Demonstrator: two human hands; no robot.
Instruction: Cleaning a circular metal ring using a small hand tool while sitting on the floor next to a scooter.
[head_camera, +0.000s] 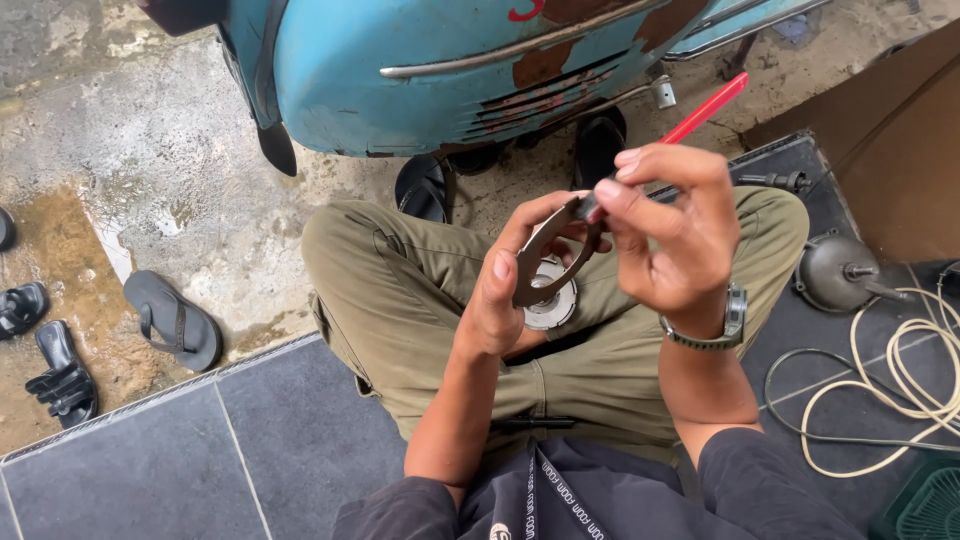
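My left hand (505, 290) grips a thin, dark, ring-shaped metal plate (540, 262) on edge, thumb along its rim. My right hand (672, 232) holds a red-handled tool (705, 110) with its tip pressed against the upper edge of the plate. Behind the plate, a round silvery metal part (552, 305) rests on my lap between my olive-trousered legs. A watch sits on my right wrist.
A rusty blue scooter body (450, 70) stands just ahead. Sandals (175, 320) lie on the wet concrete at left. A grey dome-shaped metal part (835, 272) and coiled cream cable (900, 390) lie on the dark mat at right, beside brown cardboard (890, 140).
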